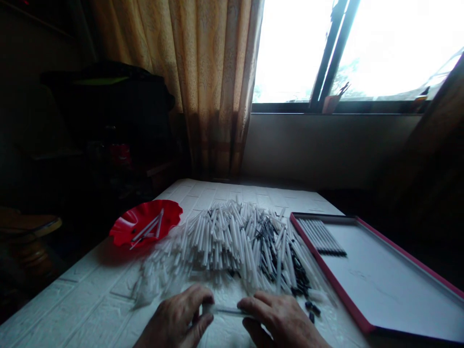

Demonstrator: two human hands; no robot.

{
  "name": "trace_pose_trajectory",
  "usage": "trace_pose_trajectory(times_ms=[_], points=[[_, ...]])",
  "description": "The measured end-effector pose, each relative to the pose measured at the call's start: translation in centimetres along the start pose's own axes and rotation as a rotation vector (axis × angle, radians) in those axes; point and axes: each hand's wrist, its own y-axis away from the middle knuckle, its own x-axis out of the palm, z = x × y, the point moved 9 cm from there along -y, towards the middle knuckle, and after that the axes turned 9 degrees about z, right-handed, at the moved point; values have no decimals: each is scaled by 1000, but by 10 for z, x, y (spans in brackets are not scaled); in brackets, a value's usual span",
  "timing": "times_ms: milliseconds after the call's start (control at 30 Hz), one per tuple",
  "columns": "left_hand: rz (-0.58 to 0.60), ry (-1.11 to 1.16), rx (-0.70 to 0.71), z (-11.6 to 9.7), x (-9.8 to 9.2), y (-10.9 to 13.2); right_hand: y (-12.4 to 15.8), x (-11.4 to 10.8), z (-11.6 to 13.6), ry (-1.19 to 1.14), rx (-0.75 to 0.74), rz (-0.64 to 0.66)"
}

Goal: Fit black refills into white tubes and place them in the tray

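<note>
Between my two hands, low in the view, lies a slim pale pen tube, held level above the table. My left hand pinches its left end between thumb and fingers, where something whitish and blurred shows. My right hand grips the other end; the fingers hide that tip. Just beyond my hands spreads a big heap of white pen tubes. Black caps and black-ended tubes are mixed into its right side. A few loose black caps lie beside my right hand.
At the left, a red wavy-rimmed bowl holds several thin tubes. A shallow tray with a pink rim stands at the right, with a row of black-ended pens in its far left corner. Curtain and window are behind the white brick-patterned table.
</note>
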Motion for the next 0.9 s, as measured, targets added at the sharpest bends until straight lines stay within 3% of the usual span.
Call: trace_pose_trajectory(times_ms=[100,200,300,400,633,900], points=[[162,175,-130,3,8,-9,2,1,2,39,-7,27],[291,533,-277,7,17,-15,4,4,-1,47,9,46],[337,864,-350,12,28,-19,4,5,-5,40,23,32],[330,1020,-395,22,42,-20,3,3,-7,41,35,-2],[298,1036,-476,43,67,-19,5,3,-8,119,13,-40],[315,964,-480,53,76,-16,6,19,-4,166,-11,-34]])
